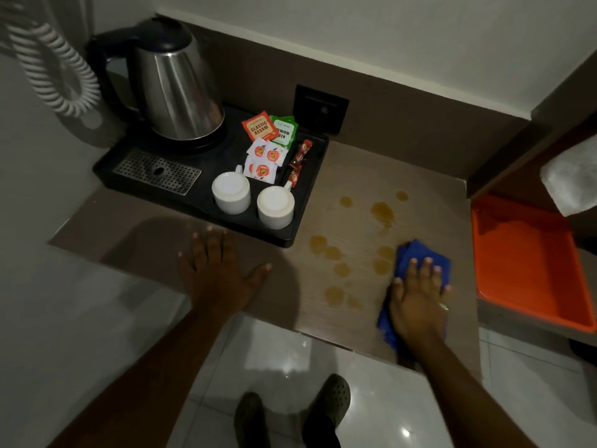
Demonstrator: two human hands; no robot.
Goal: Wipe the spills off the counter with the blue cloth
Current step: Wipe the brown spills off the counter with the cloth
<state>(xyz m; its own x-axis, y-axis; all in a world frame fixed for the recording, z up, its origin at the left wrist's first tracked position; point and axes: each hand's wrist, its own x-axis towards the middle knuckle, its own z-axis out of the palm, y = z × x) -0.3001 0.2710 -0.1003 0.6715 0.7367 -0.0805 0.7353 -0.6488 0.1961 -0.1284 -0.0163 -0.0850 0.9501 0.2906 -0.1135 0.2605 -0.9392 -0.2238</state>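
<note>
Fingers (pixel 423 270) spread flat, pressing blue cloth (pixel 416 253)

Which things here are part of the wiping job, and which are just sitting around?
Part of the job:
blue cloth under the right hand
amber spills
counter

Just sitting around:
kettle
black tray
two upturned cups
tea sachets
orange tray
left hand, resting flat

Black plastic tray (pixel 206 206) at 10 o'clock on wood-grain counter (pixel 352 176); amber spills (pixel 382 213) centre; folded blue cloth (pixel 416 253) at 4 o'clock, right of spills.
</note>
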